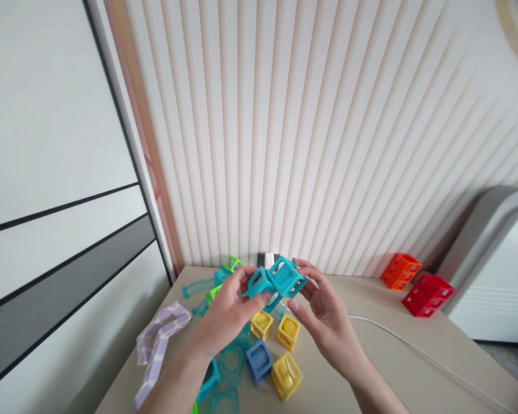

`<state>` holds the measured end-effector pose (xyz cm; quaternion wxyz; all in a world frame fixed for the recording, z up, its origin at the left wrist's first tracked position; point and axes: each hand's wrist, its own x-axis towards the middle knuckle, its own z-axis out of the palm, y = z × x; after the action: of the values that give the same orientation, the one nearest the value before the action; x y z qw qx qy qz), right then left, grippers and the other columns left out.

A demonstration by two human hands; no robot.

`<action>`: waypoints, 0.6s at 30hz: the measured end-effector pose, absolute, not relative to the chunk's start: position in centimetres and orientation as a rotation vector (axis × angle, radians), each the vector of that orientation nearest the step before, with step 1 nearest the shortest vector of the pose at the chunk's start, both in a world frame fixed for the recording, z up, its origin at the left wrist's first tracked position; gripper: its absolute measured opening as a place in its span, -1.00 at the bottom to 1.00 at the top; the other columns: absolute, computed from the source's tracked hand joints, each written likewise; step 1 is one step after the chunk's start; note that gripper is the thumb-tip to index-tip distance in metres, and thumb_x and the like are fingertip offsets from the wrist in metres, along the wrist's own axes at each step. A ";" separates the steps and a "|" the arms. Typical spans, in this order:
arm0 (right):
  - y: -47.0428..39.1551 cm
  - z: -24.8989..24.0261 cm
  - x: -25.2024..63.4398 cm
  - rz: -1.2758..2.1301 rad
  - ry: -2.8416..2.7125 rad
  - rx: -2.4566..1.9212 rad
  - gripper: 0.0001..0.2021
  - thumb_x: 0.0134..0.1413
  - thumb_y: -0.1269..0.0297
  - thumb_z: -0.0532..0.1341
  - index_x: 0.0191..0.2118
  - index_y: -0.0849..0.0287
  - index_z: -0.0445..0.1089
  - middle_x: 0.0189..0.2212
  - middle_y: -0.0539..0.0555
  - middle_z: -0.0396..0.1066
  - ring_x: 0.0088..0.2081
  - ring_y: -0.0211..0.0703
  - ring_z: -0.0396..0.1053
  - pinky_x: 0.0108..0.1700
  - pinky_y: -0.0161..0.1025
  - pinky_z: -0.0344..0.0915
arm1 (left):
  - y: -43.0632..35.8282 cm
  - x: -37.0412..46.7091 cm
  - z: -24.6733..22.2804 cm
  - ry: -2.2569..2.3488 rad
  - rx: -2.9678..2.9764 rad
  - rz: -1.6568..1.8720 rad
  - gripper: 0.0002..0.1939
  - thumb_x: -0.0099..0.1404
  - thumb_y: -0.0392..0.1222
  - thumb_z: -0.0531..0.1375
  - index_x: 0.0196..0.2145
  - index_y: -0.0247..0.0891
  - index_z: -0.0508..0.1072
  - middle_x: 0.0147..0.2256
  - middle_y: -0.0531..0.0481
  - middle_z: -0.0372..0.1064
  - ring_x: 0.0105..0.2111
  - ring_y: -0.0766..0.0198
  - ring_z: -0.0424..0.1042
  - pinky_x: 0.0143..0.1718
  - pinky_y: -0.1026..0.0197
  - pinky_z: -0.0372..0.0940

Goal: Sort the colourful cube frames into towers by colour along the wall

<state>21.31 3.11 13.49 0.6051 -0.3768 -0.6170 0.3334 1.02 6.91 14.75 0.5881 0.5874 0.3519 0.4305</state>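
Observation:
Above the table, my left hand (231, 307) grips a turquoise block piece (284, 277) made of joined open cubes, with the thumb on its lower left part. My right hand (322, 310) is at the right side of the piece, fingers curved and apart; the fingertips are near its edge, and contact is hard to make out. Below the hands lie yellow cubes (288, 376) and a blue cube (259, 361). Translucent teal pieces (232, 365) lie partly hidden behind my left forearm, with green pieces (233, 264) farther back.
An orange block stack (400, 271) and a red one (427, 295) stand at the back right, beside a grey-white appliance (496, 270). A white cable (397, 332) crosses the table (371, 299). A purple checked strip (159, 339) lies left. A ribbed wall rises behind.

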 end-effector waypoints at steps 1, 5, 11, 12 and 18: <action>3.0 13.7 21.5 0.795 -1.435 -0.886 -0.72 0.26 0.11 0.32 0.04 -0.01 0.43 0.30 0.21 0.24 0.27 0.13 0.31 0.20 0.02 0.38 | 6.8 1.1 14.8 0.810 1.365 0.996 -0.64 0.28 -0.04 0.36 -0.03 -0.15 0.43 -0.06 -0.03 0.51 -0.02 0.13 0.48 0.01 0.20 0.35; 2.6 14.7 22.0 0.849 -1.503 -0.952 -0.69 0.26 -0.04 0.28 -0.17 0.11 0.54 0.17 0.24 0.41 0.16 0.17 0.41 0.09 -0.04 0.45 | 6.5 1.2 14.8 0.740 1.364 0.921 -0.57 0.25 0.01 0.38 0.01 -0.17 0.44 -0.06 -0.06 0.51 -0.03 0.10 0.48 -0.01 0.18 0.36; 2.3 15.4 21.7 0.728 -1.305 -1.024 -0.67 0.18 -0.06 0.33 -0.27 0.14 0.53 -0.45 0.03 0.51 -0.45 -0.18 0.42 -0.40 -0.31 0.42 | 5.9 1.8 15.0 0.715 1.405 0.866 -0.55 0.24 0.08 0.39 -0.03 -0.20 0.47 -0.12 -0.06 0.53 -0.08 0.10 0.50 -0.06 0.18 0.39; 2.4 15.4 21.6 0.693 -1.282 -1.039 -0.67 0.18 -0.07 0.33 -0.29 0.14 0.52 -0.48 0.02 0.49 -0.48 -0.19 0.39 -0.44 -0.32 0.39 | 5.8 1.9 15.1 0.730 1.427 0.857 -0.55 0.24 0.07 0.38 -0.02 -0.19 0.47 -0.11 -0.07 0.53 -0.08 0.09 0.50 -0.05 0.17 0.39; 2.3 15.0 21.1 0.479 -1.519 -1.069 -0.74 0.29 0.02 0.24 -0.24 0.11 0.51 -0.23 0.13 0.53 -0.25 -0.08 0.47 -0.22 -0.25 0.46 | 5.2 2.2 15.4 0.820 1.557 0.842 -0.58 0.29 0.03 0.35 0.03 -0.16 0.48 -0.06 -0.06 0.54 -0.03 0.05 0.51 -0.05 0.15 0.41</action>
<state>21.11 2.34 14.97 0.5744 -0.4564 -0.6481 0.2044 2.15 5.23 15.37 0.5608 0.6608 0.3482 0.3572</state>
